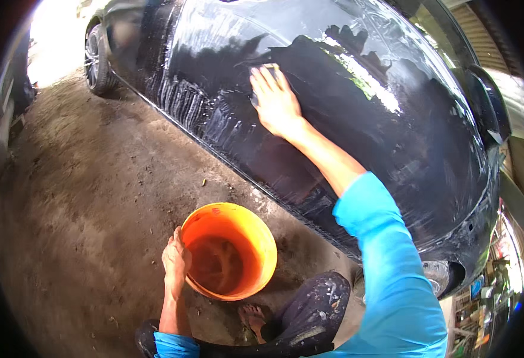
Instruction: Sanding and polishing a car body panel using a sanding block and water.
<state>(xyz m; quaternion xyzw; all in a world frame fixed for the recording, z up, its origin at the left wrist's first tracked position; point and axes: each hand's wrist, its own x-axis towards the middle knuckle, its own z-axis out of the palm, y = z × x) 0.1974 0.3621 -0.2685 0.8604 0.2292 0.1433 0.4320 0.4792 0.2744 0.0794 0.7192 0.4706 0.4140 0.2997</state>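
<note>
My right hand (275,102) lies on the black car's door panel (333,125), fingers side by side over a thin flat pad (253,100). Only a greyish edge of the pad and a pale corner by the fingertips show; its exact kind is hidden under the palm. The panel is wet, with milky streaks and runs left of the hand. Down on the left, my left hand (176,258) grips the rim of an orange bucket (264,241), fingers hooked over its left side. Murky liquid (215,262) sits in the bucket's bottom, and the bucket tilts slightly.
Brown dirt floor (83,209) spreads along the car's side. A car wheel (96,59) stands at the upper left, a side mirror (490,101) juts out at the right. My bent knee (327,295) and bare foot (253,317) are beside the bucket. Clutter (483,307) fills the lower right.
</note>
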